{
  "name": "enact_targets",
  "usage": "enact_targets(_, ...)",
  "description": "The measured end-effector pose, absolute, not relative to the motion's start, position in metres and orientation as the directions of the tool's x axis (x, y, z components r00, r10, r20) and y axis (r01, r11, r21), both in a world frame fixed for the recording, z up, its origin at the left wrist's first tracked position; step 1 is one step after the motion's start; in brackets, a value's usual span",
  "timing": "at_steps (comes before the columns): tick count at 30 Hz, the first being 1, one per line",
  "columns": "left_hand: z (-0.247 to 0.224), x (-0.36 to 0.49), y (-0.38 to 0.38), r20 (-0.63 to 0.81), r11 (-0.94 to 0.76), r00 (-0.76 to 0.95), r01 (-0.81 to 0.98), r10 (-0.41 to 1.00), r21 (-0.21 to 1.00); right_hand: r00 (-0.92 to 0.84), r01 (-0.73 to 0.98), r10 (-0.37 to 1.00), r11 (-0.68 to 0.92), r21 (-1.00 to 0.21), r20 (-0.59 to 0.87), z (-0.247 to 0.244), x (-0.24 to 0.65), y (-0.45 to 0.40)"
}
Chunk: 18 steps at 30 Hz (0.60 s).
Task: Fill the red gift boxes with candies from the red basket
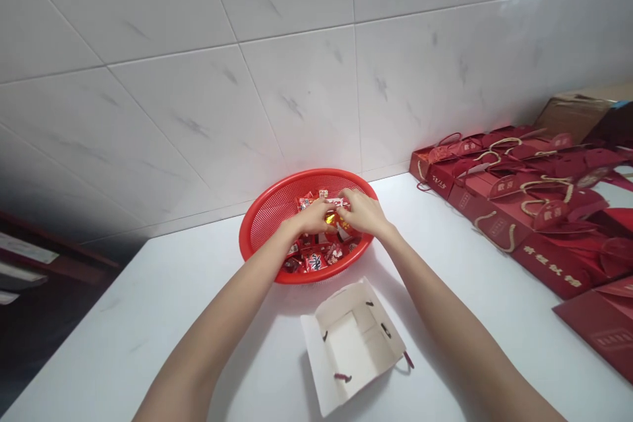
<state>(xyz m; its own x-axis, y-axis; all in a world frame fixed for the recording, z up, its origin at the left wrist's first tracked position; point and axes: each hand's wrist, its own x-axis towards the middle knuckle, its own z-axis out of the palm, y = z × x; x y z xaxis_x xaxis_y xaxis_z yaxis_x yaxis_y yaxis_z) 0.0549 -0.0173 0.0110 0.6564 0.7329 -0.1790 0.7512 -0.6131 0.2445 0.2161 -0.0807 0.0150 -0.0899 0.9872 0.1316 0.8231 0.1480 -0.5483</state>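
Observation:
Both hands are inside a red plastic basket (257, 219) heaped with wrapped candies (315, 260). My left hand (312, 217) has its fingers curled down among the candies; what they grip is hidden. Close beside it, my right hand (363, 212) bends its thumb and fingers around a red-and-white wrapped candy (338, 202). A shiny gold wrapper (330, 218) shows between the two hands. In front of the basket, between my forearms, stands an open box (316, 349) with a white inside, its flaps raised and dark red cord ends showing through holes.
On the right of the white table (192, 297) stand rows of red gift boxes (524, 231) with cord handles. A cardboard box (573, 115) is behind them. A tiled wall (297, 99) borders the table's back. Dark shelving (44, 290) is at the left.

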Motion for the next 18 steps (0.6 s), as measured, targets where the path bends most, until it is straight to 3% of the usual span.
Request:
enact_targets(13, 0.018, 0.055, -0.023, -0.162, -0.629, 0.663, 0.746, 0.731, 0.217, -0.113, 0.871, 0.988, 0.152, -0.467, 0.109, 0.015, 0.216, -0.085)
enact_targets(18, 0.023, 0.051, -0.022, -0.126, -0.529, 0.552, 0.830, 0.825, 0.176, -0.119, 0.880, 0.989, 0.147, -0.452, 0.089, 0.017, 0.215, -0.085)
